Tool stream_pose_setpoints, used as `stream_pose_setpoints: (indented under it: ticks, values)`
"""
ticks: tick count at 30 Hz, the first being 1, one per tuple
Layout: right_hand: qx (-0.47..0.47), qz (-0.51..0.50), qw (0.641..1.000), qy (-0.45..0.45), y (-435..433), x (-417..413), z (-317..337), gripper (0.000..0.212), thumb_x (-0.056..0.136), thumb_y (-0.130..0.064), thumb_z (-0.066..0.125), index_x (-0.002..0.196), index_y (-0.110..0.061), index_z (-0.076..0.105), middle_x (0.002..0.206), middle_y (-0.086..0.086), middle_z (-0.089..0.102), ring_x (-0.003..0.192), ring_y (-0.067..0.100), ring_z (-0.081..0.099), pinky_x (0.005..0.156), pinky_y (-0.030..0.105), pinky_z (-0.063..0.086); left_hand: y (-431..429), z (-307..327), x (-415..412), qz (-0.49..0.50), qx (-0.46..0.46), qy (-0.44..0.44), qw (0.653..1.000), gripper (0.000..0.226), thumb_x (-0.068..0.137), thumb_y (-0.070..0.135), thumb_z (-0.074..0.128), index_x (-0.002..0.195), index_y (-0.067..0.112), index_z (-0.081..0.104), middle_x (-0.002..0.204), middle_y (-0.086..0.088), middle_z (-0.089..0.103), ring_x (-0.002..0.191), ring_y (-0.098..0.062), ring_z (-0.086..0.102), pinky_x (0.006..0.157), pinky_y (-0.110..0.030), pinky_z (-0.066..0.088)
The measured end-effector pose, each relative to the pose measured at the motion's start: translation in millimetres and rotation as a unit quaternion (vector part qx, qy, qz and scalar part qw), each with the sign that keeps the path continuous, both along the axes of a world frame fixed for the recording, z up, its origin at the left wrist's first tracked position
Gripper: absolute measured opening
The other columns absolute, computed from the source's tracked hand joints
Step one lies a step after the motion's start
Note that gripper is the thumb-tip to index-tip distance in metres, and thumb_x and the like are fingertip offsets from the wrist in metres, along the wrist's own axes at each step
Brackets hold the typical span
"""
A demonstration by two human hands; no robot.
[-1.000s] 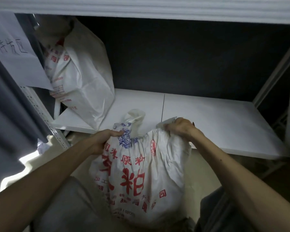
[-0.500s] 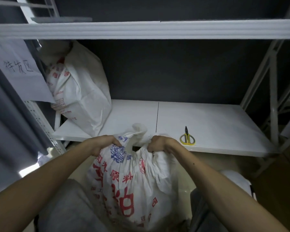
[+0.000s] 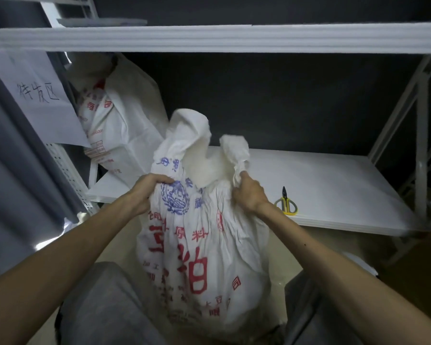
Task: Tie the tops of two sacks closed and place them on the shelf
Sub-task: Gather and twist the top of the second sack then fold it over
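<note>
sack (image 3: 204,245) hangs before the shelf (image 3: 334,183), its bunched top corners clamped in both hands' fingers (image 3: 159,179).

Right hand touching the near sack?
Touching. Head view: the right hand grips the bunched top corner of the sack.

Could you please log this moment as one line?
left hand grips sack top | right hand grips sack top | second sack on shelf

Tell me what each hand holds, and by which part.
Both grip the printed sack: the left hand bunches fabric at its upper left shoulder, the right hand clutches the gathered right flap of its top.
</note>
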State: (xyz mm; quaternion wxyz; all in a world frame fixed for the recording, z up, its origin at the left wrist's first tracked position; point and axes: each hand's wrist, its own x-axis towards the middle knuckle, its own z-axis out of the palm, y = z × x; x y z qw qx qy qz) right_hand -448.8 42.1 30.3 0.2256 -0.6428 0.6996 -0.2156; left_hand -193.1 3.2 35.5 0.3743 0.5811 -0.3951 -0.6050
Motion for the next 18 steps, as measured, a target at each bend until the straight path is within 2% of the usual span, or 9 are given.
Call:
stream_pose_setpoints:
  ticks: [3, 6, 8, 10, 13, 15, 18]
  values:
    - [-0.062, -0.022, 0.997, -0.035, -12, -9, -9, 0.031, 0.096, -0.019, 0.050, 0.122, -0.010, 0.035, 0.107, 0.022, 0.061, 0.098, 0.043, 0.056, 0.077, 0.040, 0.042, -9, -8, -8, 0.053, -0.038, 0.041, 0.997, 0.039, 0.080, 0.005, 0.072, 0.119, 0.003, 0.066, 0.109, -0.016, 0.074, 0.100, -0.035, 0.071, 0.097, -0.052, 0.052]
    - [-0.107, -0.050, 0.992, -0.048, -22, -8, -16, 0.041, 0.098, -0.021, 0.052, 0.131, -0.011, 0.032, 0.105, 0.020, 0.064, 0.095, 0.041, 0.059, 0.077, 0.041, 0.044, -18, -21, -20, 0.084, -0.076, 0.016, 0.993, 0.045, 0.078, 0.012, 0.079, 0.120, 0.006, 0.066, 0.106, -0.012, 0.075, 0.096, -0.033, 0.072, 0.095, -0.050, 0.054]
    - [-0.127, -0.047, 0.991, -0.017, -32, -9, -23, 0.041, 0.098, -0.017, 0.048, 0.135, -0.008, 0.032, 0.105, 0.020, 0.066, 0.094, 0.042, 0.060, 0.077, 0.043, 0.046, -25, -27, -27, 0.093, -0.092, -0.001, 0.991, 0.047, 0.077, 0.016, 0.081, 0.121, 0.009, 0.066, 0.107, -0.009, 0.075, 0.096, -0.031, 0.072, 0.095, -0.050, 0.054]
    - [-0.147, -0.043, 0.987, 0.048, -43, -11, -29, 0.037, 0.095, -0.006, 0.044, 0.131, -0.006, 0.040, 0.101, 0.020, 0.067, 0.089, 0.041, 0.061, 0.075, 0.043, 0.047, -35, -31, -30, 0.110, -0.098, -0.002, 0.989, 0.049, 0.076, 0.017, 0.081, 0.122, 0.010, 0.065, 0.108, -0.010, 0.074, 0.096, -0.031, 0.071, 0.094, -0.049, 0.054]
    - [-0.195, -0.039, 0.974, 0.106, -59, -16, -39, 0.049, 0.085, 0.005, 0.040, 0.133, -0.008, 0.043, 0.096, 0.017, 0.068, 0.080, 0.040, 0.061, 0.071, 0.041, 0.047, -45, -36, -34, 0.116, -0.113, 0.033, 0.986, 0.060, 0.064, 0.016, 0.084, 0.121, 0.011, 0.066, 0.108, -0.009, 0.075, 0.097, -0.031, 0.072, 0.094, -0.049, 0.054]
    - [-0.226, -0.021, 0.968, 0.103, -69, -16, -46, 0.056, 0.086, 0.006, 0.039, 0.139, -0.011, 0.042, 0.106, 0.017, 0.066, 0.084, 0.041, 0.061, 0.074, 0.042, 0.048, -51, -36, -40, 0.084, -0.099, 0.095, 0.987, 0.057, 0.066, 0.009, 0.080, 0.122, 0.008, 0.066, 0.112, -0.014, 0.073, 0.100, -0.035, 0.071, 0.094, -0.051, 0.054]
    - [-0.242, 0.015, 0.969, 0.052, -83, -14, -53, 0.059, 0.093, 0.002, 0.040, 0.149, -0.017, 0.034, 0.127, 0.014, 0.053, 0.102, 0.036, 0.057, 0.091, 0.044, 0.048, -56, -27, -48, 0.036, -0.007, 0.215, 0.976, 0.035, 0.086, 0.012, 0.062, 0.120, 0.002, 0.066, 0.116, -0.019, 0.070, 0.104, -0.036, 0.069, 0.090, -0.046, 0.054]
